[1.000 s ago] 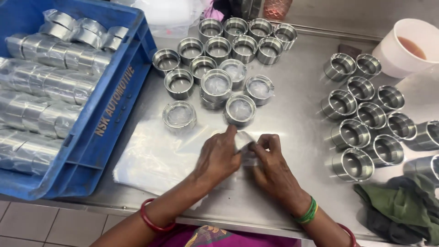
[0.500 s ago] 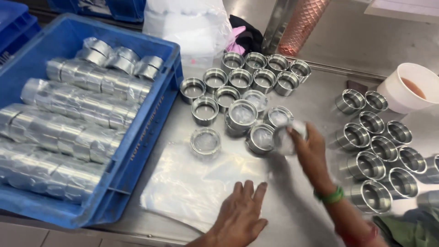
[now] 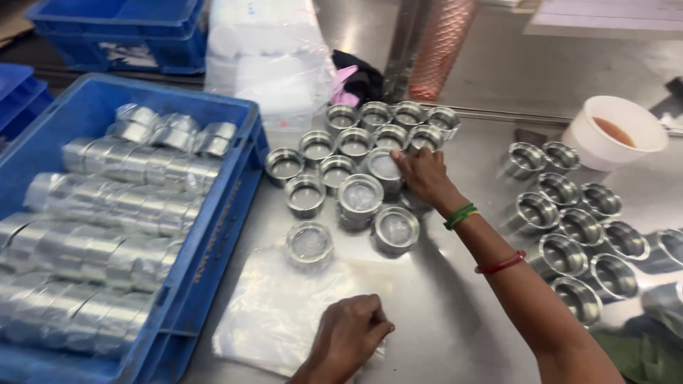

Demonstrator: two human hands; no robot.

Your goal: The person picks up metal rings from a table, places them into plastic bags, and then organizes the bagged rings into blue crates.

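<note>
Meanwhile, the right hand (image 3: pixel 425 179) is reaching across the steel table (image 3: pixel 455 313), its fingers loosely together and resting on a bagged metal ring (image 3: pixel 385 168) standing in the cluster of bagged rings (image 3: pixel 356 153). The left hand (image 3: pixel 348 336) is pressing down on a stack of clear plastic bags (image 3: pixel 277 313), fingers curled under, beside the blue crate (image 3: pixel 228 206) of wrapped rings.

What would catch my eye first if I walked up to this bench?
Probably the shiny metal cups clustered mid-table, where the right hand reaches in among them, with more of them at the right edge. On the left, a blue crate holds wrapped rows of the same parts. Near the bottom, the left hand rests on clear plastic bags.
</note>
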